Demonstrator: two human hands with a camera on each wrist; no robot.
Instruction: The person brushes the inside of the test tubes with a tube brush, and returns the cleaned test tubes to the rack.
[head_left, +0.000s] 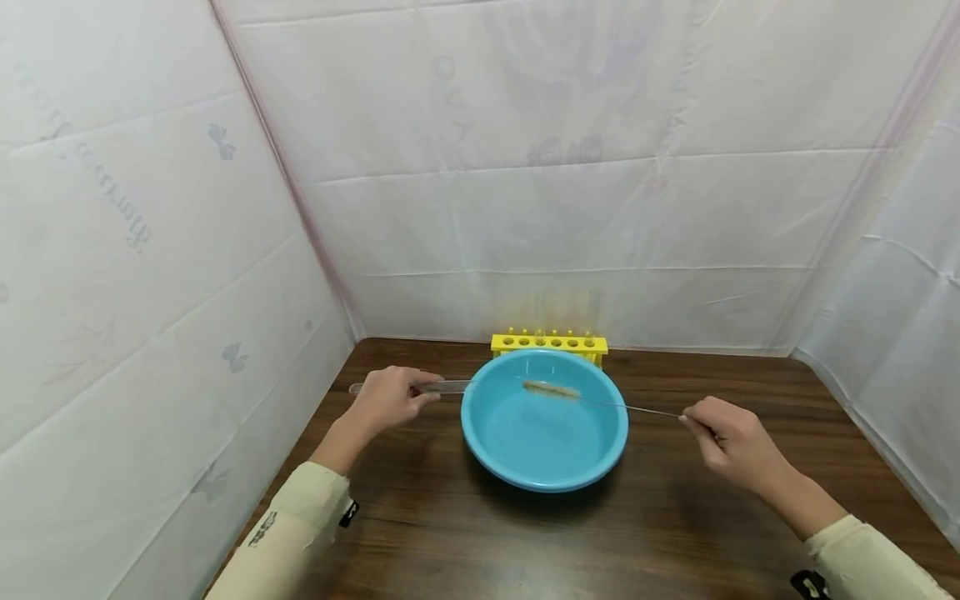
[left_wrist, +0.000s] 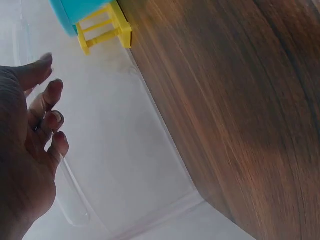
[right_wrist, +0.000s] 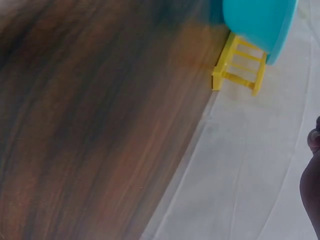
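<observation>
My left hand [head_left: 392,397] grips a clear glass test tube [head_left: 452,387] lying roughly level, its open end at the left rim of the blue basin [head_left: 543,482]. In the left wrist view the tube's rounded end [left_wrist: 77,217] sticks out below the curled fingers [left_wrist: 52,92]. On the other side my right hand [head_left: 731,437] pinches the thin wire handle of a test tube brush [head_left: 551,390]. Its tan bristles hang over the basin, pointing left toward the tube, apart from it. Only the edge of the right hand shows in the right wrist view.
Behind the basin stands a yellow test tube rack [head_left: 549,342], partly hidden by it, with faint clear tubes [head_left: 593,312] upright in it. All this is on a dark wooden table [head_left: 420,517]. White sheeting [head_left: 480,208] hangs at the back and both sides.
</observation>
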